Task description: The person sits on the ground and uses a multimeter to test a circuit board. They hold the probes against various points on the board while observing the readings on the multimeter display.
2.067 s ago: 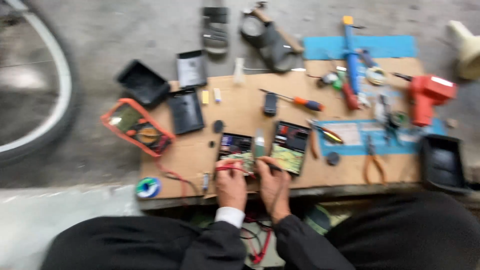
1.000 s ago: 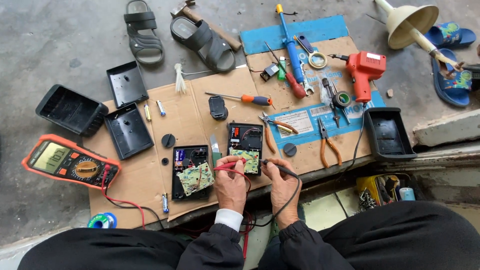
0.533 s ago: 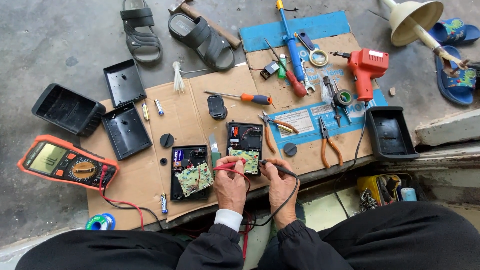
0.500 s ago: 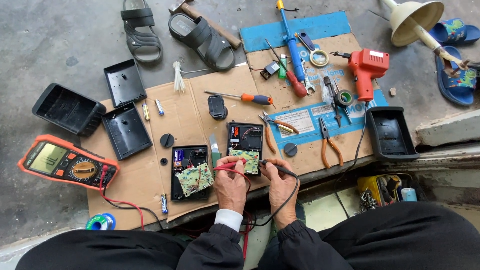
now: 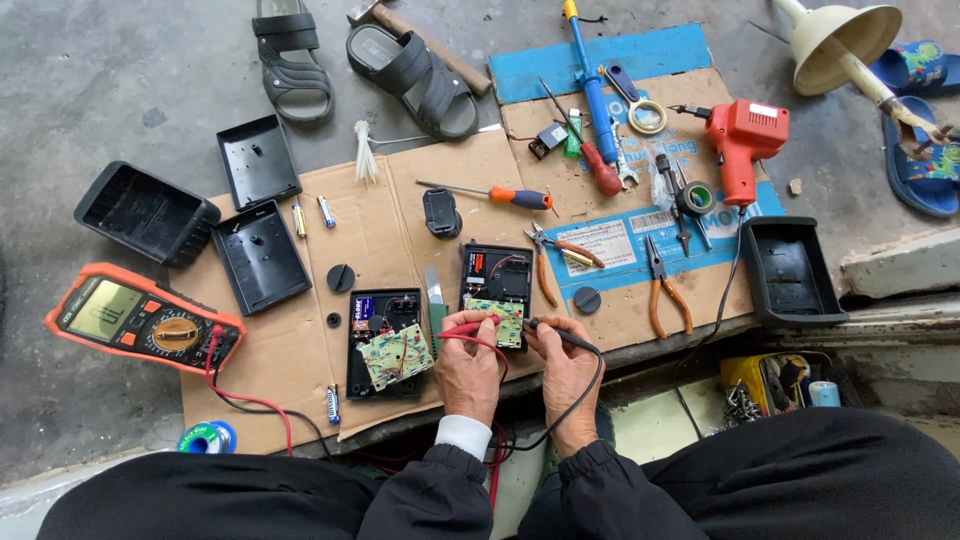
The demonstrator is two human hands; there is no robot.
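while both hands gripped probes, left hand the red probe, right hand the black probe, tips met the small green circuit board in its open black case on flattened cardboard; steadying wrists seemed wise.

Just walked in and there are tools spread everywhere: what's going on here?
A person sits over a cardboard sheet laid on the floor. The left hand holds a red probe and the right hand a black probe, both tips at the green circuit board of an opened black device. The leads run toward an orange multimeter on the left. A second opened device, screwdrivers, pliers and a red soldering gun lie around.
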